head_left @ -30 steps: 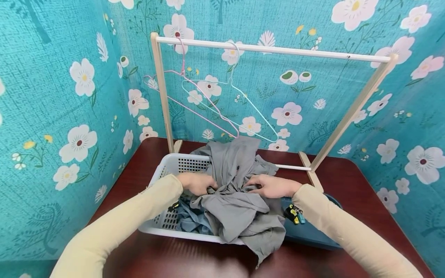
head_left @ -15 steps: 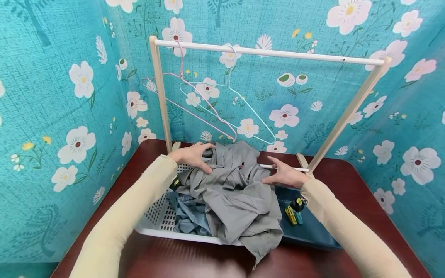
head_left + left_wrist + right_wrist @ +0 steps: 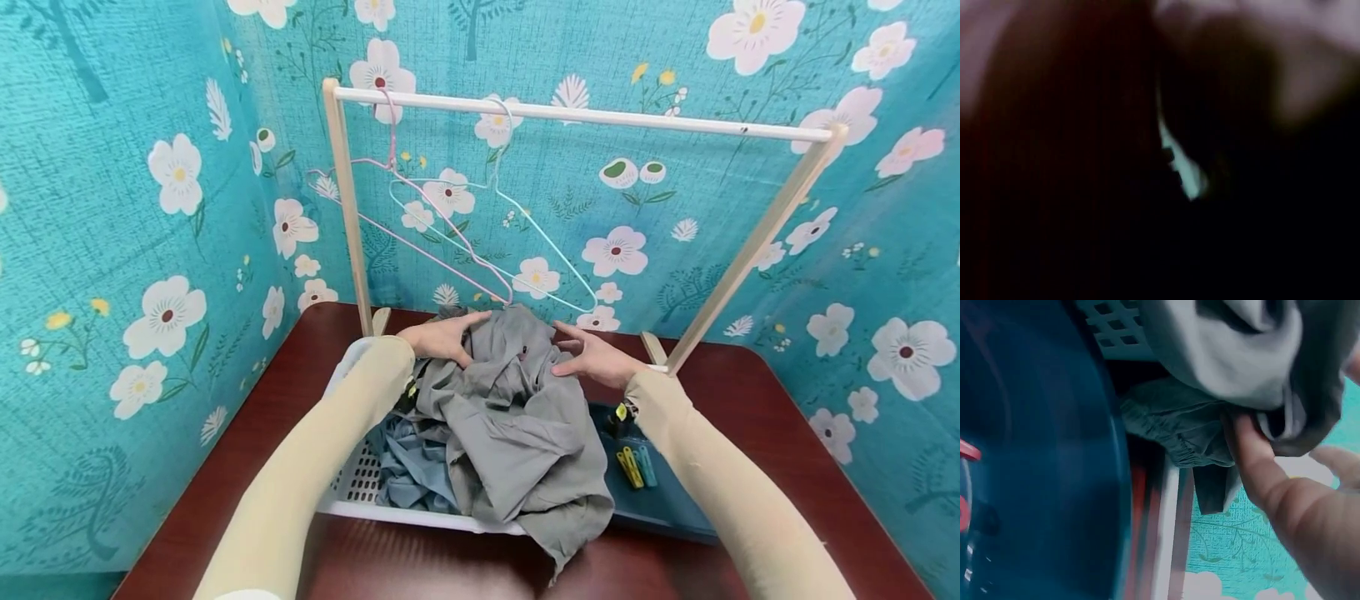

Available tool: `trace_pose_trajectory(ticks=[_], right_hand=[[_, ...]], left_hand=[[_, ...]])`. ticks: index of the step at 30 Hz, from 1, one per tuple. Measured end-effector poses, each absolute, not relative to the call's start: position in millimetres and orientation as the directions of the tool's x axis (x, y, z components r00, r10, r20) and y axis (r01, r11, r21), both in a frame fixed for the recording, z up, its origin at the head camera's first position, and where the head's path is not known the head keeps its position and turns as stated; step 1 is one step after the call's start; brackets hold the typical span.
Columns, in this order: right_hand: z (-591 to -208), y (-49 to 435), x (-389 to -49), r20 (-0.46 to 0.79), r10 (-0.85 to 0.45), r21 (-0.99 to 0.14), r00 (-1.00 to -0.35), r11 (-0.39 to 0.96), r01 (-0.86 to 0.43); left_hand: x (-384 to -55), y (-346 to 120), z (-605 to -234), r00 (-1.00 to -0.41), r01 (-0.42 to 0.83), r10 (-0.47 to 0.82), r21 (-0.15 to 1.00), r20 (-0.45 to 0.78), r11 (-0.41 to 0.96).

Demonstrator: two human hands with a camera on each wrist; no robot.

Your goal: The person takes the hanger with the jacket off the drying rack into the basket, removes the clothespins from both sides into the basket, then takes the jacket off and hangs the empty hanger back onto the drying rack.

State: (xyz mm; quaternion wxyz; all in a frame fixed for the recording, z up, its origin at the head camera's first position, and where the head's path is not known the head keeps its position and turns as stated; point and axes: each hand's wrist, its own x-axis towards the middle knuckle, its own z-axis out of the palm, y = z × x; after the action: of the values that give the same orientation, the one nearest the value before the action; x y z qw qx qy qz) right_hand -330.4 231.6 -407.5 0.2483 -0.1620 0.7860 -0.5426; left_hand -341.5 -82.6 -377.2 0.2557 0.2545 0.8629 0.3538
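Observation:
A crumpled grey garment (image 3: pixel 517 433) lies heaped over a white plastic basket (image 3: pixel 401 516), its lower end hanging past the front rim. My left hand (image 3: pixel 444 337) is at the garment's upper left, thumb and fingers spread apart over the cloth. Opposite it, my right hand (image 3: pixel 600 357) reaches the upper right side with fingers spread. In the right wrist view, a fingertip of that hand touches the grey fabric (image 3: pixel 1222 356) near a gathered edge. Blue clothing (image 3: pixel 416 471) lies in the basket at left. The left wrist view is dark and blurred.
A dark blue tub (image 3: pixel 667 504) with yellow clothespins (image 3: pixel 630 467) and teal ones stands right of the basket. Behind is a rack with a white rail (image 3: pixel 637 118), where a pink hanger (image 3: pixel 450 221) and a light blue hanger (image 3: pixel 551 233) hang. A patterned cloth covers the walls.
Both hands have let go of the garment's bunched middle and moved outward and back. Over the last half second they have come closer together on either side of its upper part.

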Motion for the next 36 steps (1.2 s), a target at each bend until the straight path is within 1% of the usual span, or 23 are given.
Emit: trace_pose_trajectory(ticks=[3, 6, 7, 9, 11, 13, 16, 18, 20, 23, 26, 28, 29, 32, 34, 36], right_hand=[[-407.7, 222.1, -334.7, -0.172, -0.512, -0.861, -0.842, 0.493, -0.124], [-406.6, 211.9, -335.9, -0.106, -0.469, -0.754, -0.877, 0.613, -0.237], [-405.9, 209.4, -335.3, -0.078, -0.449, -0.716, -0.89, 0.647, -0.264], [-403.0, 205.4, -333.8, -0.021, -0.41, -0.679, -0.912, 0.675, -0.288], [-400.1, 203.3, -333.6, 0.035, -0.373, -0.67, -0.927, 0.68, -0.298], [-394.5, 202.5, -332.5, 0.073, -0.351, -0.687, -0.933, 0.66, -0.303], [-385.3, 203.2, -327.3, 0.085, -0.338, -0.725, -0.937, 0.625, -0.291], [-377.9, 204.3, -318.0, 0.075, -0.338, -0.734, -0.938, 0.618, -0.281], [-371.8, 205.2, -306.3, 0.083, -0.34, -0.732, -0.937, 0.617, -0.289], [-362.5, 205.3, -286.2, 0.14, -0.352, -0.737, -0.926, 0.587, -0.334], [-355.9, 203.2, -267.7, 0.222, -0.387, -0.743, -0.895, 0.527, -0.413], [-353.5, 201.3, -256.6, 0.249, -0.443, -0.73, -0.861, 0.499, -0.467], [-353.1, 200.5, -251.8, 0.24, -0.484, -0.727, -0.841, 0.485, -0.486], [-354.0, 198.5, -241.7, 0.151, -0.614, -0.706, -0.775, 0.481, -0.519], [-356.1, 197.9, -239.4, 0.058, -0.678, -0.692, -0.733, 0.502, -0.519], [-359.1, 197.9, -239.6, -0.017, -0.717, -0.667, -0.697, 0.527, -0.526]], left_hand=[[-341.5, -71.5, -380.2, -0.746, 0.377, 0.625, 0.628, -0.229, 0.681], [-339.3, -61.7, -381.6, -0.744, 0.522, 0.645, 0.45, -0.176, 0.724], [-338.3, -59.1, -381.6, -0.743, 0.559, 0.652, 0.398, -0.148, 0.728], [-336.8, -55.7, -381.3, -0.743, 0.615, 0.665, 0.317, -0.074, 0.722], [-336.6, -54.9, -380.3, -0.748, 0.637, 0.664, 0.286, 0.007, 0.715], [-336.4, -57.1, -377.8, -0.759, 0.634, 0.647, 0.304, 0.071, 0.711], [-333.1, -65.5, -371.2, -0.772, 0.616, 0.624, 0.382, 0.119, 0.689], [-327.7, -74.0, -365.5, -0.788, 0.594, 0.601, 0.428, 0.138, 0.681], [-321.3, -82.8, -358.5, -0.79, 0.589, 0.592, 0.467, 0.16, 0.66], [-310.3, -94.9, -346.5, -0.8, 0.559, 0.577, 0.551, 0.164, 0.619], [-298.1, -102.9, -335.9, -0.794, 0.51, 0.594, 0.67, 0.126, 0.539], [-287.8, -106.6, -331.7, -0.781, 0.488, 0.618, 0.71, 0.095, 0.508], [-282.2, -108.0, -330.6, -0.768, 0.486, 0.636, 0.716, 0.077, 0.501], [-266.5, -109.9, -331.5, -0.713, 0.503, 0.701, 0.698, 0.004, 0.509], [-258.5, -109.4, -334.6, -0.676, 0.505, 0.732, 0.672, -0.083, 0.542], [-253.9, -108.2, -340.6, -0.654, 0.507, 0.734, 0.615, -0.182, 0.604]])
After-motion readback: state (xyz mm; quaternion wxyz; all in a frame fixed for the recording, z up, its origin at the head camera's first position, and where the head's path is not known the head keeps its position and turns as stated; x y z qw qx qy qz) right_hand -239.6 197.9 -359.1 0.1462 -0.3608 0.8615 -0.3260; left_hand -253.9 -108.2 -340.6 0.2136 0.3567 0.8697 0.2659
